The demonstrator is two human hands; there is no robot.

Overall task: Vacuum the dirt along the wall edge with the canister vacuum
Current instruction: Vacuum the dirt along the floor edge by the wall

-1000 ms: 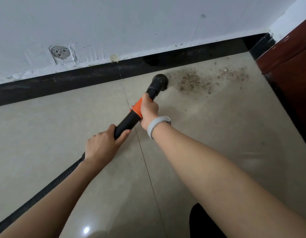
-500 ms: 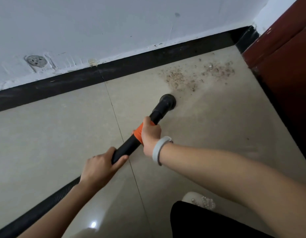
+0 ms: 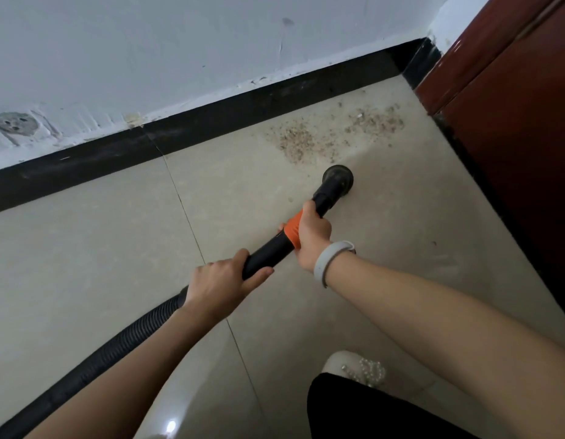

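Both hands hold the black vacuum wand (image 3: 268, 251). My right hand (image 3: 311, 237) grips it at the orange band, a grey wristband on that wrist. My left hand (image 3: 219, 283) grips it lower, where the ribbed black hose (image 3: 94, 364) begins. The round black nozzle (image 3: 337, 179) rests on the beige tile floor just in front of a patch of brown dirt (image 3: 331, 134). The dirt lies scattered along the black skirting board (image 3: 211, 125) toward the corner. The canister itself is out of view.
A white wall (image 3: 179, 52) with a patched round hole (image 3: 15, 123) rises behind the skirting. A dark red wooden door or cabinet (image 3: 512, 122) closes the right side. My pale shoe (image 3: 354, 367) and dark trouser leg (image 3: 369, 410) are at the bottom.
The nozzle has pulled back from the skirting board and swung right, now sitting below the dirt patch. Both hands kept their grip. The dirt patch looks unchanged.
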